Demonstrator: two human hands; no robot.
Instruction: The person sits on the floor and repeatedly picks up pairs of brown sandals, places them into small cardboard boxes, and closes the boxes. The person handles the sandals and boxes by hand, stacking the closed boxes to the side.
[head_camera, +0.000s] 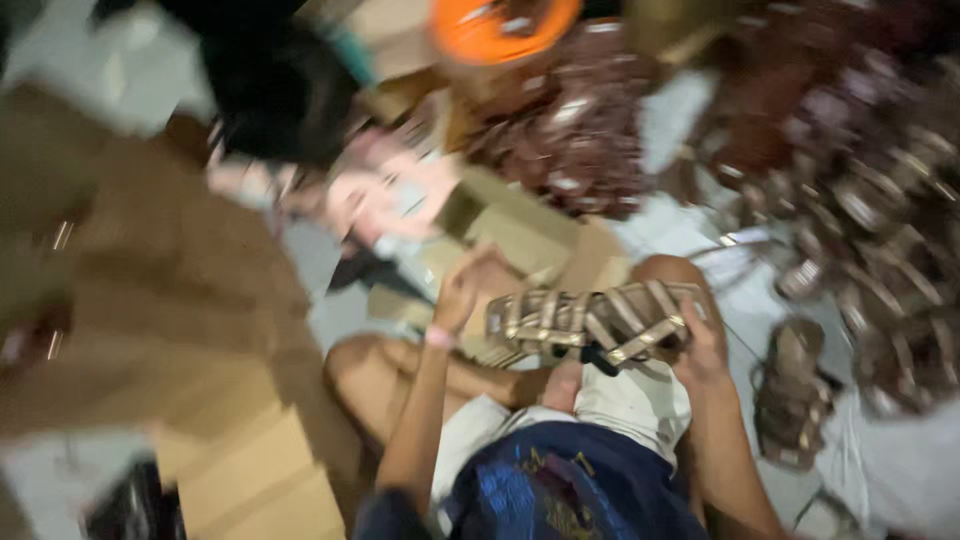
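A strappy sandal (598, 322) with shiny gold-and-brown bands sat in the middle of the frame, held up over the person's lap. The right hand (700, 350) was closed on its right end, fingers curled under it. The left hand (462, 290) was at its left end, by a flat brown cardboard box (520, 235); the blur hid whether those fingers gripped. To do this well, I think both ends should be held firmly and the straps kept flat so nothing twists. Another sandal (790, 395) lay on the pale floor (690, 235) at the lower right. A big heap of sandals (890, 200) filled the upper right. More cardboard (250, 470) lay at the lower left. An orange round thing (500, 25) sat at the top.
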